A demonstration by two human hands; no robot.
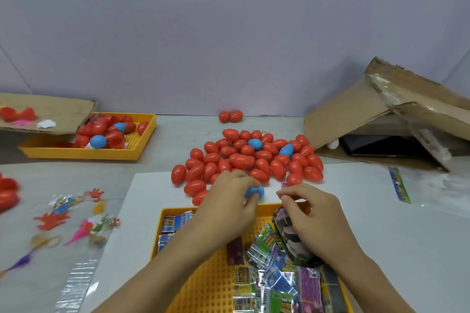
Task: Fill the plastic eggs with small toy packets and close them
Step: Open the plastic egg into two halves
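Note:
My left hand (pixel 229 201) grips a blue plastic egg (pixel 255 192) at the far rim of the near yellow tray (pixel 203 282). Just right of it, my right hand (pixel 310 213) pinches a small packet (pixel 284 185) between thumb and fingertips, and a dark printed packet (pixel 290 234) sits under its palm. Loose toy packets (pixel 269 284) fill the tray's right half. A heap of closed red eggs (pixel 254 160) with two blue ones lies on the table just beyond my hands.
A second yellow tray (pixel 142 145) with eggs stands far left under a cardboard sheet (pixel 45 112). An open cardboard box (pixel 381 119) lies far right. Sticky hand toys in clear bags (pixel 76 216) lie left. Two red eggs (pixel 231 116) rest by the wall.

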